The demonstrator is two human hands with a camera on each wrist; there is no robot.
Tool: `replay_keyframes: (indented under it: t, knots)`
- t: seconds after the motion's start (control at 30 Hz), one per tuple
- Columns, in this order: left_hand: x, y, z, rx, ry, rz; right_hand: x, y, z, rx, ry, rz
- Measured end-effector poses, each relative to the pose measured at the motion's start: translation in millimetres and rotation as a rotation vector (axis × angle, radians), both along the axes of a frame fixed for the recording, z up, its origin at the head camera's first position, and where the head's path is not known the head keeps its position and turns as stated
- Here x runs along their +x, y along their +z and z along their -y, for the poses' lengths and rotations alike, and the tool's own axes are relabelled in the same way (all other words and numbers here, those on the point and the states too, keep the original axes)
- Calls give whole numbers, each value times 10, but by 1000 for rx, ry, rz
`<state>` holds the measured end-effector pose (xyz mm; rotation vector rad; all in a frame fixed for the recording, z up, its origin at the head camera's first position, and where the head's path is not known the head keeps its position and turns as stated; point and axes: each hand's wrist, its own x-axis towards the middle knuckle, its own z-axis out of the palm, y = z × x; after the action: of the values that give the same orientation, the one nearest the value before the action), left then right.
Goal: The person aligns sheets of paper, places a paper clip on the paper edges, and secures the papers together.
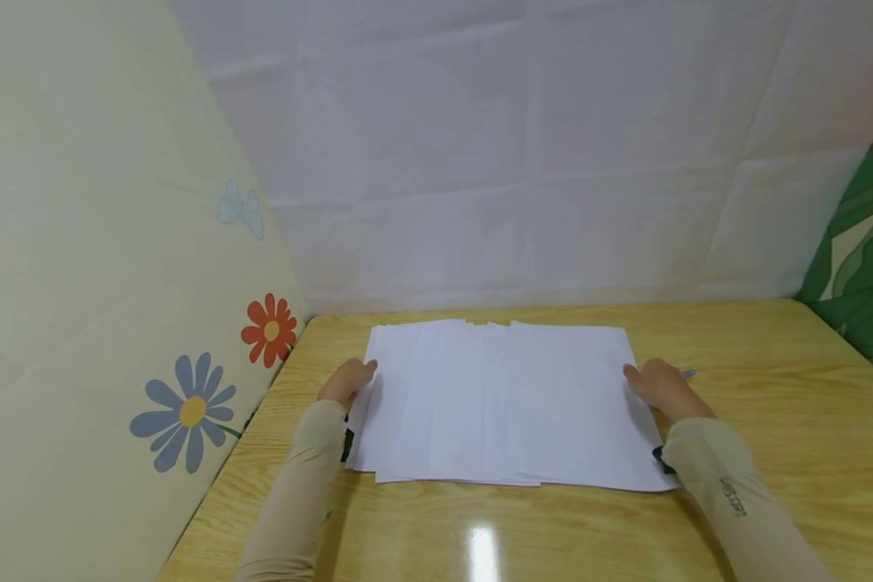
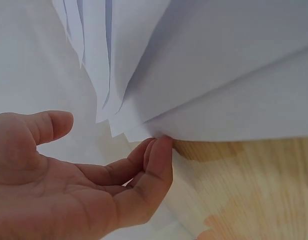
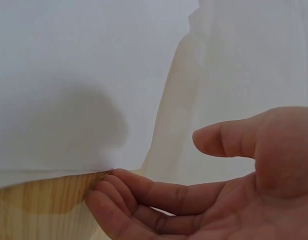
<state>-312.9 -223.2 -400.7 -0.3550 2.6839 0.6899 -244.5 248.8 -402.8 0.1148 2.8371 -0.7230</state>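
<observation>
Several white paper sheets [image 1: 466,404] lie overlapped and fanned out on the wooden table, their edges uneven. At the left side of the sheets is my left hand [image 1: 348,380]; in the left wrist view its fingertips touch the paper edge [image 2: 204,122] from below, and the thumb stands apart. My right hand [image 1: 665,388] is at the opposite side. The right wrist view shows its bent fingers [image 3: 129,185] against the lower edge of the paper [image 3: 94,125], with the thumb raised clear of it. Neither hand pinches a sheet.
Just beyond my right hand, a small purplish thing [image 1: 689,373] pokes out, mostly hidden. The wooden table [image 1: 793,388] meets a white cloth backdrop [image 1: 516,162] at the back. A flower-printed panel [image 1: 116,267] borders the left side, and green printed leaves [image 1: 866,283] the right.
</observation>
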Motion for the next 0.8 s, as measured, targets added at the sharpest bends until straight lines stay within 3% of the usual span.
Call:
replay_keyframes:
  t: [0.33, 0.6, 0.8]
  knots:
    - [20, 25, -46, 23, -34, -14, 10, 22, 49, -25, -40, 33]
    - [-28, -8, -78, 47, 8, -3, 14, 32, 78, -31, -54, 49]
    - [-41, -14, -114, 36, 2, 5, 10, 34, 90, -37, -55, 55]
